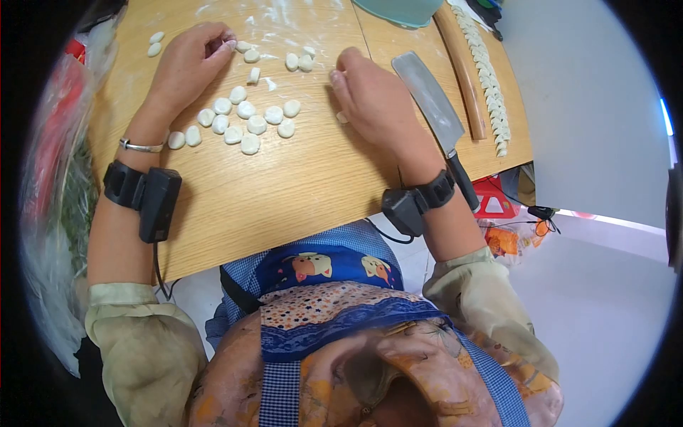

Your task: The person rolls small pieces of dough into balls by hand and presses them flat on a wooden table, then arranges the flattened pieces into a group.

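My left hand is at the far left of the wooden table, its fingers curled and the thumb meeting the fingertips. Right beside those fingertips lies a small dough piece; whether anything is pinched is hidden. My right hand rests over the table with its fingers curled inward, and what they may hold does not show. Another dough piece peeks out below its thumb side. Between the hands, several round, floured dough pieces are scattered on the wood.
A cleaver lies right of my right hand, its handle past the table edge. Beyond it are a rolling pin and a long row of pale dough pieces. A teal bowl stands at the back. Plastic bags crowd the left side.
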